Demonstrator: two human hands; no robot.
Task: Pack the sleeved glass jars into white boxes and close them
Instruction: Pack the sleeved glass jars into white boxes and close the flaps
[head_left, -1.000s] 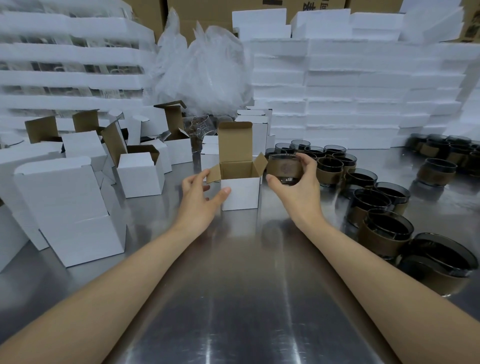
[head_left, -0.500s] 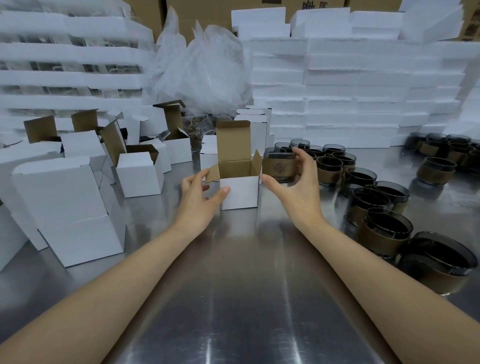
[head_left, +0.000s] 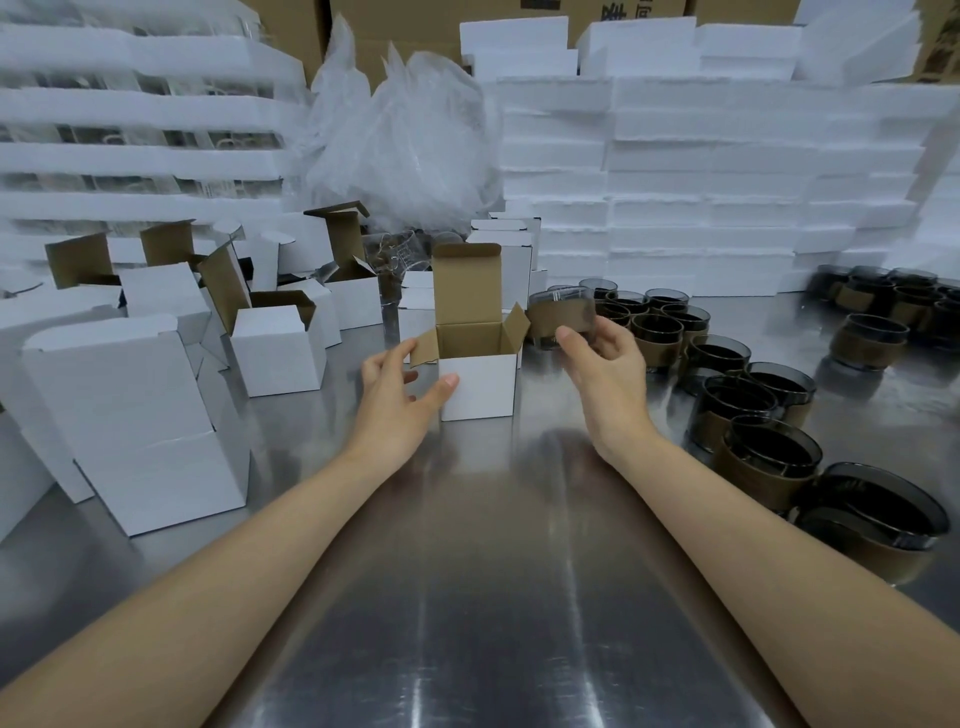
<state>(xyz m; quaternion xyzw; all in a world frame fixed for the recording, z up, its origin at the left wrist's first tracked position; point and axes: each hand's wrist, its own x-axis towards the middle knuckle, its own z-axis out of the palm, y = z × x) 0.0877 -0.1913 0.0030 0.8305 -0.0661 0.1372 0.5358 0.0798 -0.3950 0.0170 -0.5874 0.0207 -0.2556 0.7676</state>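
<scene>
Just right of the open white box (head_left: 478, 387), we hold a sleeved jar (head_left: 561, 317) pinched in our right hand (head_left: 605, 374), not yet inside; our left hand (head_left: 397, 397) steadies the box with thumb and fingers spread against it. Lid and side flaps stand open, so loading and closing remain. Many jars (head_left: 769, 457) wait on the steel table (head_left: 467, 597) to the right, boxes (head_left: 135, 415) crowd the left, and nothing blocks the opening.

A brushed steel tabletop (head_left: 483, 597) is seen filling the foreground, and soft overhead light is reflected from it in pale streaks. White foam slabs (head_left: 727, 171) are stacked high along the back and right. Foam trays (head_left: 135, 156) are piled in layers at the left. Crumpled clear plastic sheeting (head_left: 400, 135) is heaped between them, and brown cartons (head_left: 597, 13) are glimpsed behind.
</scene>
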